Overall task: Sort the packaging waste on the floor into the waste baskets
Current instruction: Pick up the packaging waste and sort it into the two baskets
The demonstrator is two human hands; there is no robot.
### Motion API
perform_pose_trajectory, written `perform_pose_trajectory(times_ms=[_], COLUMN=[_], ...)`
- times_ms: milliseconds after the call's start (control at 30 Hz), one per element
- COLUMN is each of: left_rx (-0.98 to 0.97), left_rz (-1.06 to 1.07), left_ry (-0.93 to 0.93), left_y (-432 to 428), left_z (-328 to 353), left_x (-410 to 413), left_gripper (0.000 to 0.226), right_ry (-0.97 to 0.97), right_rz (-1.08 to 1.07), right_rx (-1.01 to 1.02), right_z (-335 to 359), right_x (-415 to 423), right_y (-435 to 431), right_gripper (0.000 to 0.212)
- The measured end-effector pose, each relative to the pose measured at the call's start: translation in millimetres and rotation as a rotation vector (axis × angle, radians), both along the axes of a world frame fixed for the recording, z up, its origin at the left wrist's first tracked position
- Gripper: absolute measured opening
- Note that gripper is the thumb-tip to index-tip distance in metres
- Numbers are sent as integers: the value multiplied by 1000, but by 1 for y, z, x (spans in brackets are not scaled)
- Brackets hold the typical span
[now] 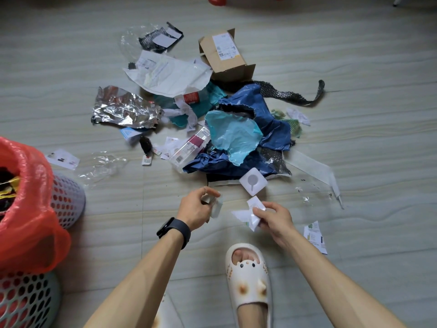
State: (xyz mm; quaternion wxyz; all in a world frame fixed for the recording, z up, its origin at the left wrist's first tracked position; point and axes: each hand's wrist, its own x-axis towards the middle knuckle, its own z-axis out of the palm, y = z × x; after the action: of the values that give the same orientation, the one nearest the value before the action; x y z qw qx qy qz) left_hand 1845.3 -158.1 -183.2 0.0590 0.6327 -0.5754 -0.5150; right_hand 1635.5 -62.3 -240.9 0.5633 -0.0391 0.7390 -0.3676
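**Held items.** The right grip (275, 217) is closed round a crumpled white paper scrap (248, 215), with thumb and fingers curled on it, just below the frame centre. The left grip (197, 208) is curled and pinches a small pale, part-clear scrap (216, 205). The two scraps are near each other but apart, above the floor. A black wrist device (173, 230) is on the left wrist.

**Waste pile.** The remaining packaging lies on the pale wood-grain floor (354, 67), centre to upper centre:
- a white square plastic piece with a grey round mark (253, 182), just above the right grip;
- a crumpled dark blue plastic bag (272, 124), with a light blue plastic sheet (233, 136) on it;
- a clear plastic box with a maroon label (191, 147), at the blue bag's left edge;
- a crumpled silver foil bag (123, 107), centre left;
- a white paper mailer (170, 74), touching an open brown cardboard box (224, 55) at upper centre;
- a black mesh strip (288, 95), upper right of the pile;
- a clear film (104, 164), left of the pile;
- a printed leaflet (315, 236), right of the right forearm.

**Baskets.** A pale perforated waste basket (68, 200) stands at the left edge. A second perforated basket (28, 301) stands in the lower left corner, below a red plastic bag (26, 209). Which basket the bag lines cannot be told.

**Other.** A cream slipper (248, 280) is at bottom centre.
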Motion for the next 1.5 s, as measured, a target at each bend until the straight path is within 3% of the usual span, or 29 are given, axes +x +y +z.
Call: perform_pose_trajectory(times_ms=[133,200,300,400,533,667,767,833,900,1100,1333,1400,1500], left_rx=[18,113,298,333,-28,-45,-60,-97,-126,-82,-77,-83,-121], left_rz=[-32,-20,51,139,-92,-58,-151,-241,-323,-394,-338,-329,-354], left_ry=[16,62,185,272,39,23,5,-49,-94,-135,-202,-223,-264], left_y=[6,9,12,12,14,12,10,9,9,14,0,-5,-16], left_z=[5,9,15,16,9,2,-3,-4,-7,-13,-6,-2,7], left_x=[-6,-12,-23,-30,-34,-32,-39,-48,-59,-81,-60,-50,-34], left_gripper=[33,32,18,32,11,10,8,5,3,3,4,5,9], right_ry=[-359,-429,-325,-108,131,199,469,712,844,763,907,809,655], right_rz=[-74,-118,-94,21,240,278,231,285,303,413,576,618,625], right_rx=[-174,-233,-242,-211,-281,-266,-8,273,424,587,428,369,110], right_z=[26,30,33,32,36,30,6,-9,-17,-37,-38,-30,-4], right_x=[16,23,30,35,38,18,-24,-49,-65,-65,-57,-51,-31], right_y=[-2,-4,-8,-10,-5,18,49,69,80,75,74,65,25], right_gripper=[26,31,31,39,18,28,28,45,54,47,24,24,30])
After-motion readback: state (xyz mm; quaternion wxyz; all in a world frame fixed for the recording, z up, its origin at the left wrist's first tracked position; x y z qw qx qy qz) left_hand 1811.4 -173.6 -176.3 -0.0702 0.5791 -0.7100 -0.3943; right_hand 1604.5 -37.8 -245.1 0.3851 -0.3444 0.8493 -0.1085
